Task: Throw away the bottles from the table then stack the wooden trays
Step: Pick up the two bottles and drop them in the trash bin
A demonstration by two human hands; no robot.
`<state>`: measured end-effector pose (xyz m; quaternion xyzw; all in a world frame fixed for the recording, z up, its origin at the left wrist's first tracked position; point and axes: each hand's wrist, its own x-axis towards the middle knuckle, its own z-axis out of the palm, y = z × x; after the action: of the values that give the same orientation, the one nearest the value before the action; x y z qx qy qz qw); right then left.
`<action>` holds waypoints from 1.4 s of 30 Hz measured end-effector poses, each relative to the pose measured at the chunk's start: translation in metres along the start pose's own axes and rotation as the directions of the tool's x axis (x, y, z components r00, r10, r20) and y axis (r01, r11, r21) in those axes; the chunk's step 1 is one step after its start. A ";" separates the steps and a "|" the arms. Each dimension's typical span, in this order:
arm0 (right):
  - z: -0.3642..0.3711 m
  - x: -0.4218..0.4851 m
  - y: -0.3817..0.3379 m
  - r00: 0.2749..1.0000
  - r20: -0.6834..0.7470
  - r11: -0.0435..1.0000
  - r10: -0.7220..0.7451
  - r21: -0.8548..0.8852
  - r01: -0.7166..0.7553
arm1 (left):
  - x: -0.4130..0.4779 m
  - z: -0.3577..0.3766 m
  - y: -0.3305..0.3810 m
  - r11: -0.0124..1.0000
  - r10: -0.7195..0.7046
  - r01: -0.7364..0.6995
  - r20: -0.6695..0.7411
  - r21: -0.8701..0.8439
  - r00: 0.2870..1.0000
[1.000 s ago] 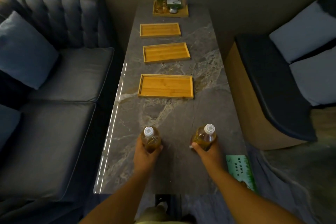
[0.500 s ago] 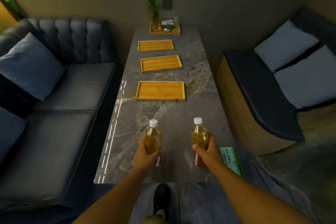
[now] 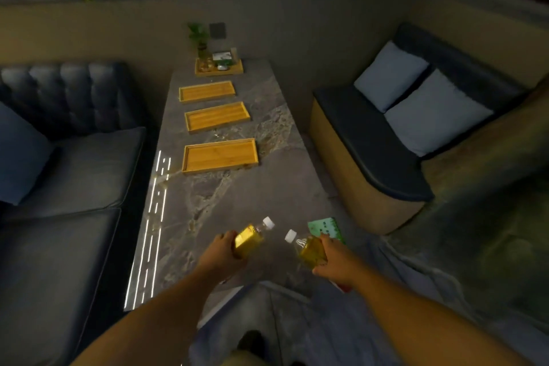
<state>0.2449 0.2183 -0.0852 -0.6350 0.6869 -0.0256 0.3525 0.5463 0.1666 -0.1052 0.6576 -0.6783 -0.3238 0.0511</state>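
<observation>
My left hand (image 3: 221, 252) grips a bottle of yellow drink (image 3: 251, 235) with a white cap, tilted to the right above the near end of the marble table (image 3: 267, 193). My right hand (image 3: 334, 261) grips a second yellow bottle (image 3: 309, 249), tilted to the left, its cap near the other bottle's cap. Three empty wooden trays lie in a row down the table: the near tray (image 3: 219, 155), the middle tray (image 3: 217, 116) and the far tray (image 3: 207, 90).
A fourth wooden tray (image 3: 219, 70) at the table's far end holds a plant and small items. A green packet (image 3: 325, 227) sits by the table's right near corner. A dark sofa (image 3: 68, 175) lines the left, a cushioned bench (image 3: 371, 140) the right.
Both bottles have been lifted off the table and tilted toward each other. The view has pulled back from the table, so the trays look farther away.
</observation>
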 end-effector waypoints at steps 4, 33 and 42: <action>-0.007 -0.015 0.018 0.996 -0.012 0.996 0.090 0.019 -0.090 | 0.023 -0.005 0.020 0.976 0.138 -0.158 0.136 0.147 0.981; 0.054 -0.303 0.140 0.545 -0.202 0.581 0.814 0.318 -0.749 | -0.021 0.177 0.293 0.020 0.583 -0.977 0.792 0.212 0.183; 0.059 -0.415 0.242 0.486 -0.174 0.512 0.856 0.401 -0.759 | -0.118 0.266 0.392 0.043 0.578 -0.987 0.801 0.156 0.152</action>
<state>0.0452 0.6588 -0.0586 -0.1619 0.9454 -0.0611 0.2761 0.0930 0.3456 -0.0729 -0.0330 -0.9705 -0.1222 -0.2053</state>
